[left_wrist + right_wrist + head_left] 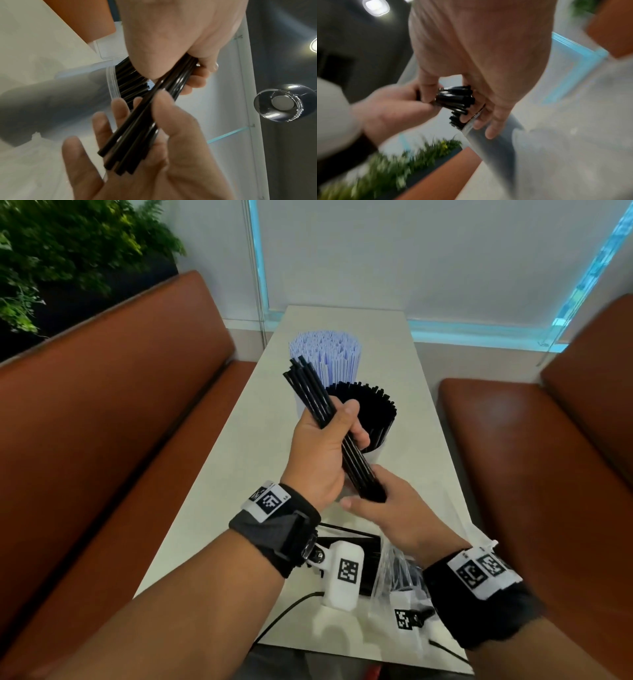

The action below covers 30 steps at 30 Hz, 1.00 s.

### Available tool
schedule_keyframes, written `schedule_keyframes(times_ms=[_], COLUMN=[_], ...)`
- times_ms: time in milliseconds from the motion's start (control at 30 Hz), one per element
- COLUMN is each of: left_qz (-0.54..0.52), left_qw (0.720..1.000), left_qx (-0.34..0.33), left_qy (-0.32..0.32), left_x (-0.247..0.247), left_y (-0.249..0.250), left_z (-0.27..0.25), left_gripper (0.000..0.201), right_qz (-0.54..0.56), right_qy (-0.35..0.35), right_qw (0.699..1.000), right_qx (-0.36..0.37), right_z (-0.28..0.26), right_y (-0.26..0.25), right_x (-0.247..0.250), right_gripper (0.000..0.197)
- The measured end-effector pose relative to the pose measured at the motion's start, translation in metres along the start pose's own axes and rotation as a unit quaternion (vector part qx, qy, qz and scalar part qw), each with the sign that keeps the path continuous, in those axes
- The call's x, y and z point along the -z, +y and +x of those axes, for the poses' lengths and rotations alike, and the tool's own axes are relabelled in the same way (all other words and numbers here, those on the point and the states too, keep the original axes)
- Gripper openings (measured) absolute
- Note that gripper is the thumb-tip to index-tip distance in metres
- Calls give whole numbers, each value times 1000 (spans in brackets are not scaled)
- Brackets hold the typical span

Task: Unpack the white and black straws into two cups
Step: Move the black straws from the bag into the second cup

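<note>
A person holds a small bundle of black straws (pixel 329 426) above the middle of a narrow table (pixel 239 474). The left hand (pixel 318 453) is wrapped around the bundle's middle; the right hand (pixel 394 508), fingers loosely spread, cups the lower ends. Toward the table's far end, a cup of black straws (pixel 373 412) stands just before a cup of white straws (pixel 325 350). The straws look light, stiff and slick, likely to fan apart, so a mid-length grip suits them.
</note>
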<state>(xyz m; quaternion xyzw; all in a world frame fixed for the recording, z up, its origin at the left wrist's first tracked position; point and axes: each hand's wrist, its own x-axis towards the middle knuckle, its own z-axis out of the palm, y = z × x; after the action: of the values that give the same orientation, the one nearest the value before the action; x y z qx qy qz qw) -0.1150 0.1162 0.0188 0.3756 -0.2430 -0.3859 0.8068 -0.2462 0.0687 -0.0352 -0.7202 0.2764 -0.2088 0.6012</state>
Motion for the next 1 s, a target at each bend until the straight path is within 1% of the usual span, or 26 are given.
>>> schedule_keyframes(times_ms=[67, 133, 233, 300, 367, 400, 467, 500, 533, 567, 600, 633, 700, 733, 867, 900, 933, 1000], left_qz=[16, 22, 47, 65, 63, 61, 63, 70, 78, 85, 90, 94, 98, 97, 114, 123, 140, 214], left_qw=[1000, 999, 998, 997, 998, 998, 995, 994, 992, 991, 991, 990, 989, 988, 978, 975, 970, 953], left_qx=[10, 16, 10, -4, -23, -36, -64, -75, -83, -90, -94, -98, -102, -105, -133, -141, -148, -165], left_qy=[-4, -19, -37, -31, -11, 4, 35, 45, 49, 47, 43, 40, 46, 57, 111, 122, 130, 134], left_x=[-1, 0, 0, -3, -3, -2, 3, 6, 7, 7, 6, 4, -1, -3, -2, -2, -1, 0], left_y=[2, 8, 18, 22, 27, 32, 44, 49, 52, 54, 54, 53, 52, 52, 53, 53, 52, 46], left_z=[-3, -5, -6, -8, -4, 1, 13, 19, 25, 30, 35, 40, 51, 57, 80, 83, 86, 88], left_gripper=[17, 11, 12, 14, 16, 18, 19, 18, 17, 16, 16, 15, 15, 16, 18, 19, 19, 22], right_qz=[-99, -176, -228, -264, -313, -336, -377, -403, -431, -455, -465, -464, -464, -468, -453, -457, -464, -480], right_qy=[-12, 17, 34, 36, 28, 18, 5, 15, 32, 49, 61, 64, 49, 36, 27, 25, 23, 24], right_qw=[995, 984, 973, 964, 949, 942, 926, 915, 902, 889, 883, 884, 884, 883, 891, 889, 886, 877], right_qx=[-1, -11, -10, -6, 4, 8, 10, 10, 10, 4, -4, -12, -11, -3, -5, -1, 3, 10], right_z=[-1, -2, -7, -7, -3, 1, 10, 17, 24, 32, 38, 45, 55, 59, 68, 69, 69, 69], right_y=[1, 4, 5, 2, -4, -7, -11, -13, -14, -14, -15, -14, -11, -9, 0, 2, 3, 4], right_x=[-2, -1, -2, -7, -5, -1, 12, 19, 24, 27, 29, 30, 27, 26, 24, 25, 26, 26], right_gripper=[42, 38, 30, 25, 21, 25, 50, 58, 60, 58, 53, 47, 28, 22, 23, 23, 23, 24])
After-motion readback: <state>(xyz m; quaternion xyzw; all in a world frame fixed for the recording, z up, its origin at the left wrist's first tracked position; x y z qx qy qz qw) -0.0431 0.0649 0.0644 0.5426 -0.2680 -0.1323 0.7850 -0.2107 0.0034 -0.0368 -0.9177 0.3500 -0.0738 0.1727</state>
